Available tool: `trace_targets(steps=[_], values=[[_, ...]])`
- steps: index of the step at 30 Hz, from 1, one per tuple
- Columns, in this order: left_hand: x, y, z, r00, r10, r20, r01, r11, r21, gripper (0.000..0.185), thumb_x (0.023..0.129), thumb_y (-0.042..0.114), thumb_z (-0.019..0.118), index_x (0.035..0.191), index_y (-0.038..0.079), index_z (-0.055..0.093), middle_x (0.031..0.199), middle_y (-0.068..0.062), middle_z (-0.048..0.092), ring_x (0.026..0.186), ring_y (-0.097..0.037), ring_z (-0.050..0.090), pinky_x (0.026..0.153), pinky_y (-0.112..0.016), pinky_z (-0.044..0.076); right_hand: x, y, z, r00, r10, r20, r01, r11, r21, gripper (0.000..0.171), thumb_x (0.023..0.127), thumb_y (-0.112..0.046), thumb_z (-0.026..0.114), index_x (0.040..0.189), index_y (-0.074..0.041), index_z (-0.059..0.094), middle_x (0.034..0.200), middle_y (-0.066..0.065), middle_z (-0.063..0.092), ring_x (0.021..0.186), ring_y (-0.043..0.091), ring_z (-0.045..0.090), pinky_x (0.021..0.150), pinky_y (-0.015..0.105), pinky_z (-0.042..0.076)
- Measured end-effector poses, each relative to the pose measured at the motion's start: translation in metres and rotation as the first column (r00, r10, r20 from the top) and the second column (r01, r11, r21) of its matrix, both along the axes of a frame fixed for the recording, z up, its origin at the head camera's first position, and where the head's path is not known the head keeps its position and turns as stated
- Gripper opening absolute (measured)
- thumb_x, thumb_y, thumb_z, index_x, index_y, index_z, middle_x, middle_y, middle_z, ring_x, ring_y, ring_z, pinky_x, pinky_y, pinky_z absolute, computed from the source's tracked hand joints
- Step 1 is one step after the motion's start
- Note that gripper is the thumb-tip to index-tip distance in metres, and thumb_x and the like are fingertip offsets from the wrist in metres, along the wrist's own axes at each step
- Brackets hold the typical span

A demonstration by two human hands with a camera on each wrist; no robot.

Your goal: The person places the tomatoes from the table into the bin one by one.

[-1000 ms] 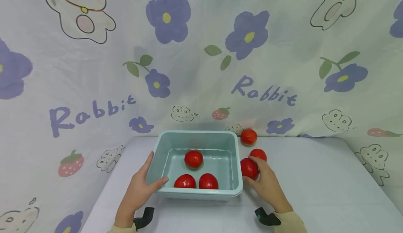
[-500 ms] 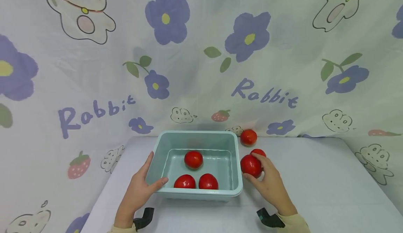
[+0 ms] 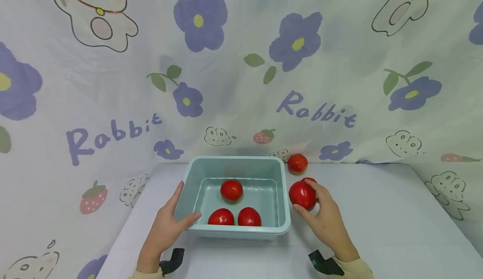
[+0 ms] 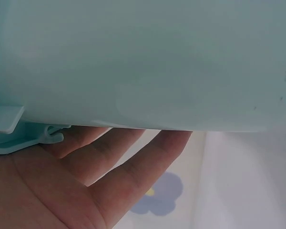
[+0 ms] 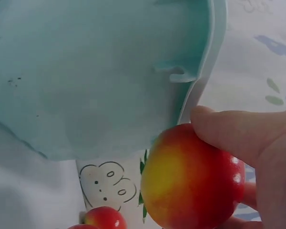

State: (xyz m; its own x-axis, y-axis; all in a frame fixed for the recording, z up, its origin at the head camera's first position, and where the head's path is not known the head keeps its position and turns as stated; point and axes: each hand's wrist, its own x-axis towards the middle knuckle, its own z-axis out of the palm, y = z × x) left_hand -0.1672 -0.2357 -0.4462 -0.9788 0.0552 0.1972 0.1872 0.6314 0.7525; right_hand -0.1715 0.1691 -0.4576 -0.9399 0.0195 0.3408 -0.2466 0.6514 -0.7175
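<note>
One tomato [image 3: 302,195] sits clamped in the right hand [image 3: 325,222], thumb under it and fingers curled over its far side, lifted just off the table [image 3: 377,220] and just right of the tub [image 3: 284,212]; the tub's open mouth lies to the left of that grip and slightly below, so the rim is the only thing between the fruit and the three tomatoes [image 3: 232,190] lying inside. Roundish, the held tomato has no long axis to speak of. Left hand [image 3: 166,228] rests on the tub's near left corner, thumb over the rim, fingers along the outer wall. Right-wrist view shows what the head view cannot: the tomato's yellow-orange flank [image 5: 190,176] close beside the tub's outer wall [image 5: 86,86]. Beyond the grip two more tomatoes [image 3: 297,164] lie on the table, one mostly hidden behind the held fruit
</note>
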Motion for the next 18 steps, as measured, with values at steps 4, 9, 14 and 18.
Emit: trace_targets(steps=[4, 9, 14, 18], values=[[0.0, 0.0, 0.001, 1.0, 0.0, 0.0, 0.0, 1.0, 0.003, 0.098, 0.087, 0.035, 0.078, 0.161, 0.009, 0.02, 0.157, -0.021, 0.037, 0.135, -0.046, 0.044, 0.098, -0.067, 0.044, 0.002, -0.001, 0.002, 1.0, -0.024, -0.018, 0.023, 1.0, -0.012, 0.079, 0.078, -0.023, 0.087, 0.144, -0.006, 0.047, 0.139, 0.017, 0.053, 0.116, 0.036, 0.057, 0.086, 0.057, 0.056], [0.001, -0.001, 0.003, 1.0, -0.001, 0.004, 0.001, 1.0, -0.002, 0.098, 0.087, 0.035, 0.078, 0.161, 0.009, 0.02, 0.157, -0.021, 0.037, 0.135, -0.046, 0.044, 0.098, -0.067, 0.044, 0.007, -0.003, 0.006, 0.997, -0.047, -0.061, 0.045, 0.998, -0.033, 0.079, 0.078, -0.018, 0.087, 0.144, -0.005, 0.046, 0.138, 0.018, 0.053, 0.117, 0.036, 0.056, 0.086, 0.057, 0.056], [0.002, -0.002, 0.004, 1.0, -0.007, 0.004, 0.007, 1.0, -0.002, 0.098, 0.087, 0.035, 0.078, 0.161, 0.009, 0.02, 0.157, -0.021, 0.037, 0.137, -0.046, 0.043, 0.099, -0.067, 0.043, 0.011, -0.007, 0.008, 0.993, -0.061, -0.102, 0.056, 0.997, -0.058, 0.08, 0.077, -0.017, 0.087, 0.145, -0.004, 0.046, 0.139, 0.017, 0.054, 0.117, 0.034, 0.056, 0.086, 0.057, 0.056], [0.003, -0.003, 0.004, 1.0, -0.007, 0.013, 0.007, 1.0, -0.002, 0.098, 0.087, 0.035, 0.078, 0.161, 0.01, 0.02, 0.157, -0.021, 0.037, 0.137, -0.045, 0.043, 0.1, -0.067, 0.043, 0.015, -0.01, 0.01, 0.988, -0.076, -0.133, 0.067, 0.995, -0.073, 0.08, 0.076, -0.017, 0.089, 0.144, -0.006, 0.047, 0.14, 0.014, 0.054, 0.118, 0.03, 0.056, 0.087, 0.054, 0.056]])
